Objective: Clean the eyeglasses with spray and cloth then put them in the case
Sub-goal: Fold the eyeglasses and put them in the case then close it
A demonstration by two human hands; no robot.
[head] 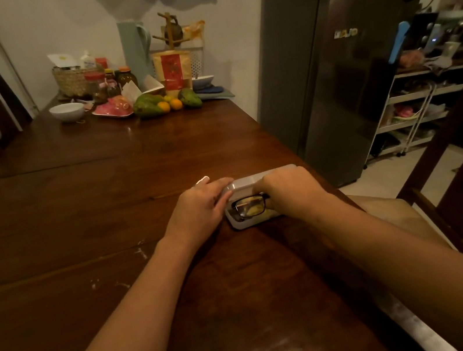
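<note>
A grey glasses case (244, 184) lies open on the dark wooden table (105, 196) near its right edge. Black-framed eyeglasses (249, 206) lie inside the case's lower half, over something yellowish that shows through a lens. My left hand (201, 203) rests against the case's left end with its thumb on the lid. My right hand (287, 189) covers the right part of the case, its fingers curled at the glasses' right side. A small white object (202, 179) peeks out just behind my left hand. No spray bottle is plainly visible.
At the table's far end stand a white bowl (67, 112), a basket (72, 81), jars, a bag, green fruit and oranges (164, 103). A steel fridge (344, 70) and a shelf cart (415, 110) stand to the right. Dark chairs sit at the left and at the right front.
</note>
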